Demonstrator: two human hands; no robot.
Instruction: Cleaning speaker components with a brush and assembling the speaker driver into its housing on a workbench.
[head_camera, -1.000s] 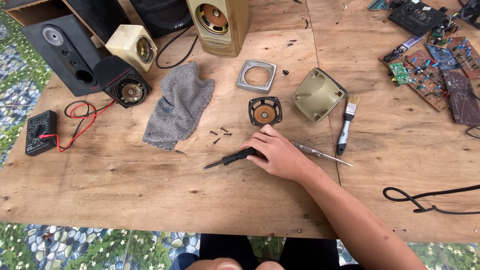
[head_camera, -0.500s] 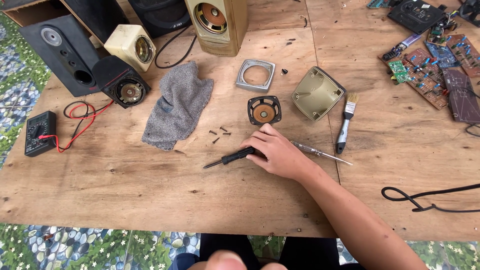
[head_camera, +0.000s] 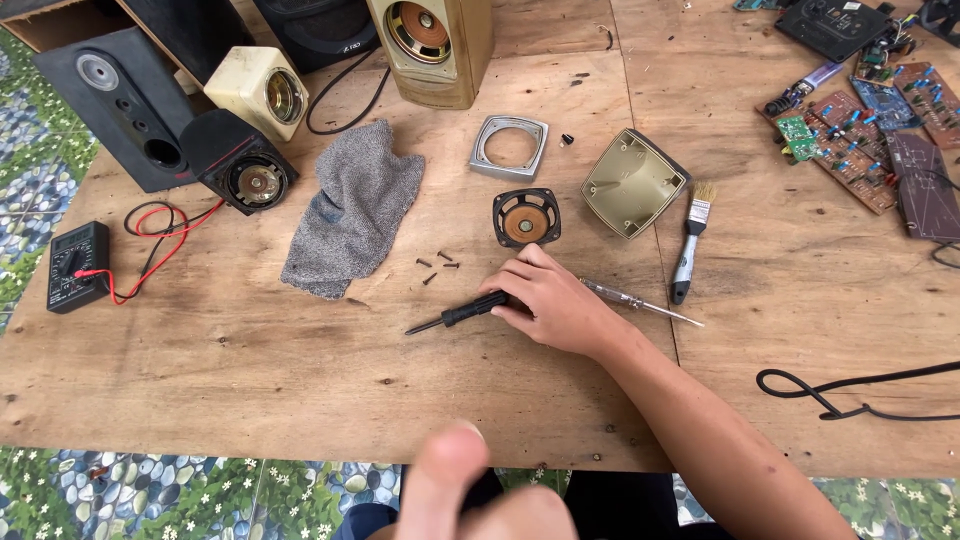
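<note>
A: Starting at the left edge of the frame, what lies on the worktop (head_camera: 250, 400)?

B: A black meter (head_camera: 77, 266) with red and black leads, then a grey cloth (head_camera: 352, 210), then four small screws (head_camera: 436, 265) just right of the cloth.

A: And at mid-frame?

B: The right hand (head_camera: 555, 305) rests on the wood, its fingers (head_camera: 512, 287) curled around the handle of a black screwdriver (head_camera: 455, 316) whose tip points lower left. Just above it sits a small bare speaker (head_camera: 526, 217).

A: The left hand?

B: The left hand (head_camera: 470, 490) is a blur at the bottom centre, touching nothing; I cannot tell how its fingers stand.

A: Further right?

B: A thin metal tool (head_camera: 640, 301), a paintbrush (head_camera: 690, 240), then circuit boards (head_camera: 880, 135) at the upper right.
</note>
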